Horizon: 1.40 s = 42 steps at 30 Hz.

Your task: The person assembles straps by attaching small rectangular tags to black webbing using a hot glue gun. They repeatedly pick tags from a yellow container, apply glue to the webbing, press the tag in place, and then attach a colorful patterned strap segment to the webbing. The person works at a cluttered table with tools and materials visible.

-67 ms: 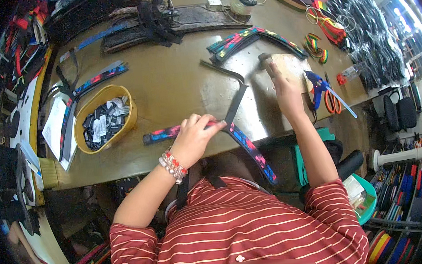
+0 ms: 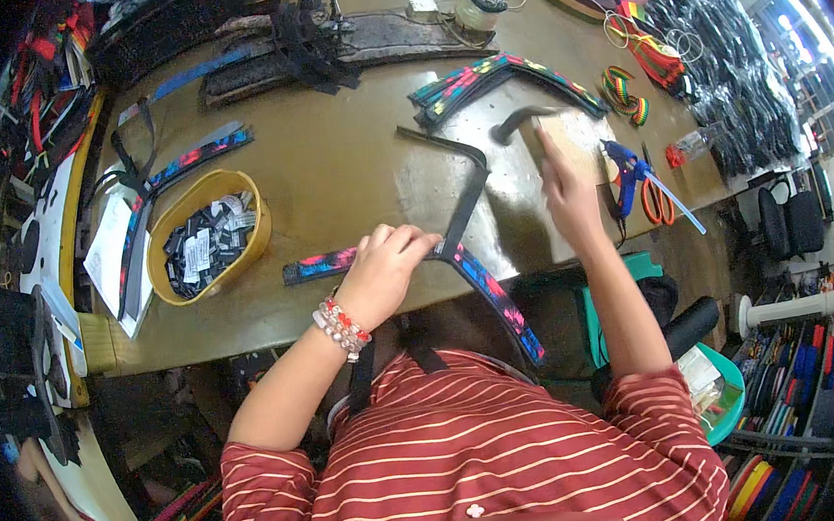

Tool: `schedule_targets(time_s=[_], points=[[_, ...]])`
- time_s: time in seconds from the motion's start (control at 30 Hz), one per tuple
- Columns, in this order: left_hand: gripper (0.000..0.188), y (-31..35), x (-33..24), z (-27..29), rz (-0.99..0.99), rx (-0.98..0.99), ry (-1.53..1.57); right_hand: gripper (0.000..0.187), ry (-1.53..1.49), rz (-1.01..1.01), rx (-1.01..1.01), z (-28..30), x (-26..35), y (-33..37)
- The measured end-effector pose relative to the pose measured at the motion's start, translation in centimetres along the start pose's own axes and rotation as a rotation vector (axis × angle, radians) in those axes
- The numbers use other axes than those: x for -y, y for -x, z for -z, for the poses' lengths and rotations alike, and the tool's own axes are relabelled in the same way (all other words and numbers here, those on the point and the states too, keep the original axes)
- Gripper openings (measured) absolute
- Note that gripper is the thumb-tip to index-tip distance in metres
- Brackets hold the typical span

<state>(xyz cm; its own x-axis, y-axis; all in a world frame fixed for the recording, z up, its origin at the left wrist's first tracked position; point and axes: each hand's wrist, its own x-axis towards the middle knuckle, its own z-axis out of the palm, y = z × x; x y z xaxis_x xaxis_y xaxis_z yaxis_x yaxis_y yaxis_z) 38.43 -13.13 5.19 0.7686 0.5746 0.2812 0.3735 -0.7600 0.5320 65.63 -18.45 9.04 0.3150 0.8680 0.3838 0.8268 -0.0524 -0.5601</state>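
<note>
Well, on the left some white paper (image 2: 110,246) lies on the brown table (image 2: 340,168), close to a yellow tub (image 2: 265,239) full of small dark bits that may be buckles. Next comes the left hand (image 2: 379,274). Its fingers are curled down and grip the Y-shaped strap (image 2: 496,300) close to where its three parts meet. That strap is near the front of the table. One bright flowery arm pokes out to the left, a plain black arm goes up and away, and the other flowery arm hangs past the table edge. Behind it is a pile of flowery straps (image 2: 505,76). Further right, a dark bent thing (image 2: 516,125) is just beside the fingertips of the right hand (image 2: 570,192). I cannot tell if those fingers hold it, since it is blurry. A tan board (image 2: 585,144) is next to that hand. Then come a striped ribbon (image 2: 624,95), a blue glue gun (image 2: 628,175), orange scissors (image 2: 658,205) and a clear bottle with a red cap (image 2: 692,145). I think the joining is mostly done, because the three arms look stuck together. The black arm's far end looks bare, so some work may be left there. I cannot tell if the piled straps are finished.
</note>
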Motion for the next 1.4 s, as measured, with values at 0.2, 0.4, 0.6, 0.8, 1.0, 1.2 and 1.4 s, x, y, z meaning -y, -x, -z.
schedule_targets(time_s=[0.2, 0.4, 0.6, 0.8, 1.0, 1.2, 1.4], points=[[0.026, 0.2, 1.2, -0.5, 0.045, -0.125, 0.149, 0.057, 0.116, 0.019, 0.473, 0.9, 6.1, 6.9], [0.021, 0.9, 0.7, 0.3, 0.092, -0.190, 0.298, 0.053, 0.052, 0.197, 0.320, 1.3, 5.5, 8.5], [0.032, 1.1, -1.1, -1.4, -0.112, -0.229, 0.064, 0.044, -0.232, -0.280, 0.485, 1.7, 4.2, 5.5], [0.039, -1.9, -6.2, -3.0, -0.205, 0.085, -0.208, 0.047, 0.418, 0.018, -0.133, -2.2, -5.8, 0.1], [0.028, -7.3, -1.3, 5.8, 0.360, -0.222, 0.663, 0.048, 0.618, 0.075, -0.180, -3.0, -7.7, -0.1], [0.025, -1.9, 1.1, 4.3, 0.784, -0.638, 1.702, 0.048, 0.567, -0.015, -0.073, -2.2, -7.0, -0.5], [0.025, 4.1, 0.2, 2.7, 0.662, -0.055, 1.481, 0.029, 0.171, 0.217, -0.136, -4.0, 0.2, -3.2]])
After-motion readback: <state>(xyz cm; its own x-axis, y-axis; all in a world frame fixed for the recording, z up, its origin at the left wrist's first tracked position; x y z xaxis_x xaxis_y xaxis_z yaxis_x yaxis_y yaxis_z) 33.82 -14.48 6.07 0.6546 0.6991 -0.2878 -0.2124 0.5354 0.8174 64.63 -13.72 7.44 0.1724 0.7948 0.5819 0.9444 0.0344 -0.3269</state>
